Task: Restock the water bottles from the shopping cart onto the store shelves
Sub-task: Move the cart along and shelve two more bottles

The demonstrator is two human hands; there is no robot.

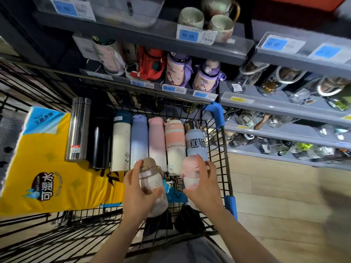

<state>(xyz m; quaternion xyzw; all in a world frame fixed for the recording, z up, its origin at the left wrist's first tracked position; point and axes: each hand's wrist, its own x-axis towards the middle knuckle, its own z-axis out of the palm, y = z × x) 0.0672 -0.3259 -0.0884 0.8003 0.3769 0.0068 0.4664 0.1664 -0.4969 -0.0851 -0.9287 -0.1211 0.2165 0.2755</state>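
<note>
Over the cart (221,149), the left hand (137,194) gripped a brown bottle (152,184) and the right hand (204,185) a pink bottle (191,174); both bottles pointed caps toward the shelves (209,52), fingers curled around them.

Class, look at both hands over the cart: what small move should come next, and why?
Probably lift both bottles up toward the shelf. The left hand already grips the brown-capped bottle and the right hand grips the pink bottle, both above the cart, with similar bottles on the shelf ahead.
</note>
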